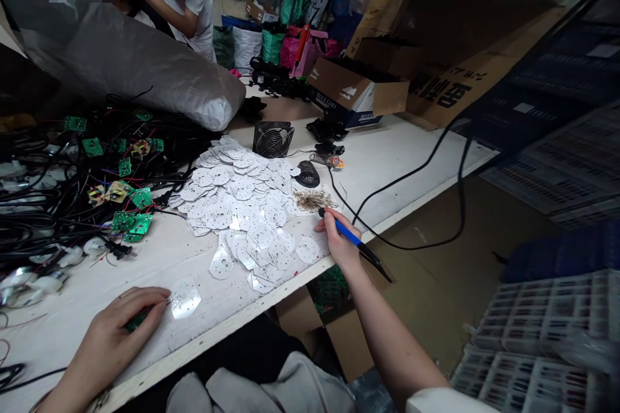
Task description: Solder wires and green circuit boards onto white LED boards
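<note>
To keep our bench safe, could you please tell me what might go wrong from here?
If hot, the dark end of the blue-handled soldering iron in the right hand could scorch the nearby fine clippings or the black cable beside it. Loose perforated metal plates lie close to the bench edge, so the left hand, holding a green circuit board, might knock some off.

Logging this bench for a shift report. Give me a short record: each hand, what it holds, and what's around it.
Left hand: holds a green circuit board, beside a white perforated plate
Right hand: holds a blue soldering iron
Bench: white; carries a pile of plates, wired green boards, a small fan
Beyond: a co-worker, a cardboard box
</note>
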`<state>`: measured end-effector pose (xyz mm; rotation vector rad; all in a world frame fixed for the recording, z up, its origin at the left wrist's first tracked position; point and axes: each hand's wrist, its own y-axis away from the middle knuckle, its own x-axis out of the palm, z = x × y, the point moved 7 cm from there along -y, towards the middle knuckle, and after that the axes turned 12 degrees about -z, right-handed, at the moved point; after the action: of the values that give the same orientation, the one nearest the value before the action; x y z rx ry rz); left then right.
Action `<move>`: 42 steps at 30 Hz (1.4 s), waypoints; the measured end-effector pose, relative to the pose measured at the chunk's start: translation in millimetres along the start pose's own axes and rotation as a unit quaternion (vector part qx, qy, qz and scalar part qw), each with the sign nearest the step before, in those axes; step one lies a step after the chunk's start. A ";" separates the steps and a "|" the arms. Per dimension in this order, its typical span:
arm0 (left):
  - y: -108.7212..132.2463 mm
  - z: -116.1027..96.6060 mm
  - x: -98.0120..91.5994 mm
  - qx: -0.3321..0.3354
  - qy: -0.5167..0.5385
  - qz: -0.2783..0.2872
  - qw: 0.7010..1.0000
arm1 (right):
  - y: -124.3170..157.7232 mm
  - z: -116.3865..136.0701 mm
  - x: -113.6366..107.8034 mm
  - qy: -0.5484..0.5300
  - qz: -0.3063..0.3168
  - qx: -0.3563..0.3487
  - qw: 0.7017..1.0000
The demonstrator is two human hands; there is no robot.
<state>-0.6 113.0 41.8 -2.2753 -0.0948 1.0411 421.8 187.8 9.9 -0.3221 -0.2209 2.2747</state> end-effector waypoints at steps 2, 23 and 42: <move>0.1 0.0 0.1 -0.006 0.001 -0.001 1.000 | 0.2 0.1 0.2 0.001 0.000 -0.001 1.000; 0.6 0.2 1.2 -0.022 -0.005 0.013 1.000 | -2.4 -10.2 0.0 0.010 0.014 -0.015 1.000; 1.0 -1.6 -0.4 -0.013 0.010 -0.002 1.000 | 0.5 -7.6 -0.5 0.024 0.006 -0.044 0.999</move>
<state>0.1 111.3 42.4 -2.3080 -0.1046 1.0198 424.0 187.5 2.6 -0.4255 -0.2963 2.2703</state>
